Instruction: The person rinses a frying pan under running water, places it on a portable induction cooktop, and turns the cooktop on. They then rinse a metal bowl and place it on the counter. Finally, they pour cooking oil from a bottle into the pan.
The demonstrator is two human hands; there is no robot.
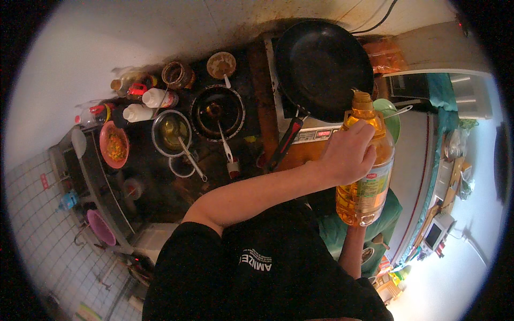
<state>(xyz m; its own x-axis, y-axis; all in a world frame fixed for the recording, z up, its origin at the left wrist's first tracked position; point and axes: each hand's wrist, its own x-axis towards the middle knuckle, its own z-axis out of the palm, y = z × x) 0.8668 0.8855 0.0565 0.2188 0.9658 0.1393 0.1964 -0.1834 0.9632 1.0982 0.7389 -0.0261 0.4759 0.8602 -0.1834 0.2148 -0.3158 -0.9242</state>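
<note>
A large clear plastic bottle of golden cooking oil (348, 199) is in front of me on the right. My left hand (348, 152) reaches across my body and is closed around its upper part, below the neck. The bottle's mouth points at the near right rim of a black frying pan (324, 69). I cannot tell whether oil is flowing. My right forearm (352, 251) comes up to the bottle's base, where my right hand is hidden behind the bottle. The pan sits on a cooker (316, 135), its black and red handle (287, 143) toward me.
Left of the cooker stand a dark pot (201, 125) with a ladle, a metal bowl (160, 125) with a handled spoon, and several sauce bottles (140, 112). A reddish plate of chopped food (124, 131) is farther left. A green bowl (393, 125) lies beyond the oil bottle.
</note>
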